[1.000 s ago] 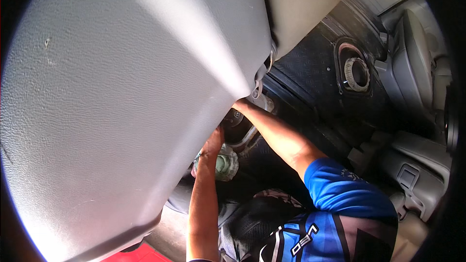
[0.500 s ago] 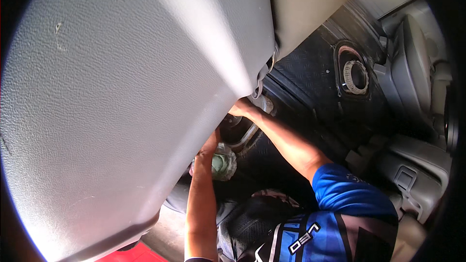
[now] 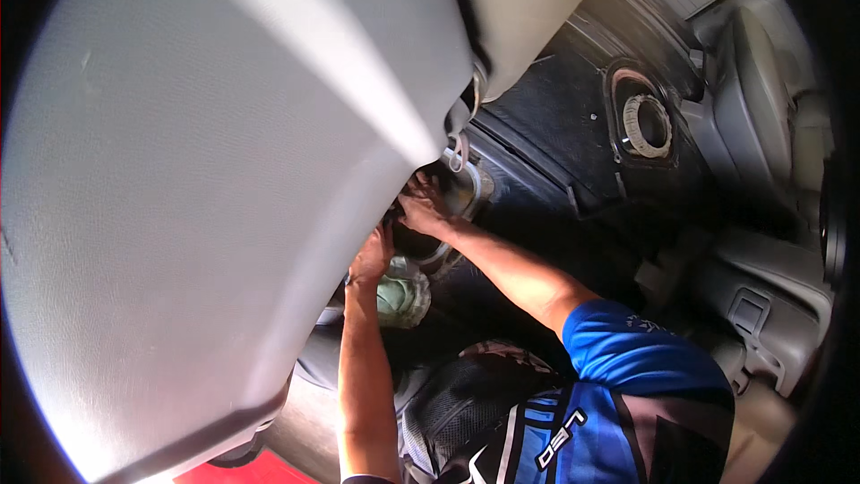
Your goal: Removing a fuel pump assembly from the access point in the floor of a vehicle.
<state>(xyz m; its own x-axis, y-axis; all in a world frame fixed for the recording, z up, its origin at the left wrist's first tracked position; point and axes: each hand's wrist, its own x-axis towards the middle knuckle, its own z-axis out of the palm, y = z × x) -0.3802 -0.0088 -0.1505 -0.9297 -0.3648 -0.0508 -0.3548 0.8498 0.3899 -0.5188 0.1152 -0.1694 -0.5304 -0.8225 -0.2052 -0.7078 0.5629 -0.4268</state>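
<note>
Both hands work close together at an oval opening in the dark floor, edged by a metal rim [image 3: 485, 186]. My left hand [image 3: 372, 257] is at the near left side of the opening, its fingers bent around something dark. Just beyond it to the right, my right hand [image 3: 425, 206] reaches in with curled fingers. What they grip is in shadow and partly hidden by the big grey textured panel [image 3: 197, 179]. Beside my left wrist lies a pale green, rumpled thing [image 3: 400, 296] with a clear, plastic-like edge.
A second opening with a ribbed, whitish ring [image 3: 647, 125] is in the black floor mat [image 3: 546, 112] at the far right. Grey seat parts [image 3: 761, 296] line the right side. A strap loop [image 3: 459, 152] hangs at the panel's corner. Something red [image 3: 251, 469] shows at the lower left.
The view has shifted slightly, so the panel and floor sit farther left. My right hand has come out from behind the panel's edge, and more of both hands shows.
</note>
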